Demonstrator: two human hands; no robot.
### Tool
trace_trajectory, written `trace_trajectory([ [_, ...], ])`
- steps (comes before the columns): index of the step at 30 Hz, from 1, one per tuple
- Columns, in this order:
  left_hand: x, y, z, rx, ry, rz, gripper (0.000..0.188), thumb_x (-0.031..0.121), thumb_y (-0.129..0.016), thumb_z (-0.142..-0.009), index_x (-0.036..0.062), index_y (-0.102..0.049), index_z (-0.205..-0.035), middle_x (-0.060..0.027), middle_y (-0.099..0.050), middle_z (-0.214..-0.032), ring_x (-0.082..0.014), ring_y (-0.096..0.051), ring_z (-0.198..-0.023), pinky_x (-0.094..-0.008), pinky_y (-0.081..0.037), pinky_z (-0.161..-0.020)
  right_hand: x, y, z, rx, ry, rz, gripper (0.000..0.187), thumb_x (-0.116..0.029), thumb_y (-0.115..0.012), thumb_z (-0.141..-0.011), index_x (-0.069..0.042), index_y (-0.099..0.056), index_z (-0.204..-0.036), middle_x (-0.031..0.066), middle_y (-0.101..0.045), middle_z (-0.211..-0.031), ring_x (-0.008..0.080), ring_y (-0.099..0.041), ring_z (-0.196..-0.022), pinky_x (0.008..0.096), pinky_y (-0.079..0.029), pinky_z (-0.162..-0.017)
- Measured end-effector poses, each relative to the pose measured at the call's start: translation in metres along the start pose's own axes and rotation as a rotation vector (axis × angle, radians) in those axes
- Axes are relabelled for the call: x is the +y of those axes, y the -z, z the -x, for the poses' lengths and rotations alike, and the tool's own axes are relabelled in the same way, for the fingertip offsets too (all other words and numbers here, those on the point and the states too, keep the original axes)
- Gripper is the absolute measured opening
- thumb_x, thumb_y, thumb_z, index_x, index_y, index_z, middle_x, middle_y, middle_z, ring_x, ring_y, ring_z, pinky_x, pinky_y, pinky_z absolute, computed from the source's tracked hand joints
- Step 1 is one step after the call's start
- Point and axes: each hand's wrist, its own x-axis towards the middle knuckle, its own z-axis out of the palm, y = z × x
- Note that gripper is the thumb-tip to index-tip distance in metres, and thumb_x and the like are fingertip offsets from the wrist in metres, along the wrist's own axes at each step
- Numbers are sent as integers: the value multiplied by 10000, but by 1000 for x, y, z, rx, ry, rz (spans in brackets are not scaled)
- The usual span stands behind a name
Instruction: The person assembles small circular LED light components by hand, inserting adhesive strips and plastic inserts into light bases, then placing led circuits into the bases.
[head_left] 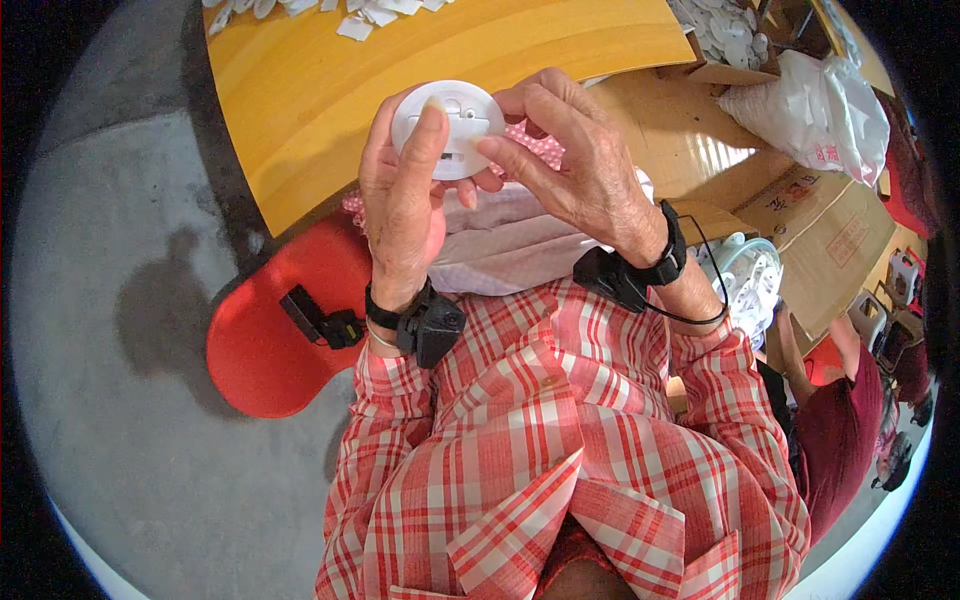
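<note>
A round white plastic disc (462, 137) is held up in front of my chest, above my lap. Its face has moulded recesses, a small round detail and a little dark slot near the lower edge. My left hand (407, 165) grips it from the left, with the thumb lying across the face and the fingers behind. At the disc's right edge, my right hand (575, 150) is closed, its thumb tip pressed on the rim and its index finger bent alongside. Part of the right fingers is hidden behind the disc and the hand.
Beyond my hands is a yellow wooden table (440, 45) with white pieces (375, 12) along its far edge. A red stool (275, 330) stands at left. On the right are a white plastic bag (820, 115), a cardboard box (825, 235), a tub of white parts (748, 275) and a person (845, 440).
</note>
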Motion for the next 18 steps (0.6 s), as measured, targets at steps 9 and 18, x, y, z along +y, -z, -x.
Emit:
trace_trajectory([
  [9, 8, -5, -2, -10, -55, -115, 244, 170, -569, -861, 12, -527, -1042, -80, -608, -816, -154, -604, -562, -226, -465, -400, -7, 2, 0, 33, 29, -108, 247, -166, -690, -745, -13, -581, -906, 112, -517, -740, 273, -533, -681, 349, -438, -597],
  [18, 3, -18, -4, 99, -161, -142, 279, 177, -571, -863, 8, -502, -1074, -104, -612, -756, -143, -559, -445, -211, -388, -323, -14, 5, -4, 81, -7, -172, 153, -80, -640, -752, -2, -551, -848, 112, -497, -715, 264, -506, -641, 344, -416, -569],
])
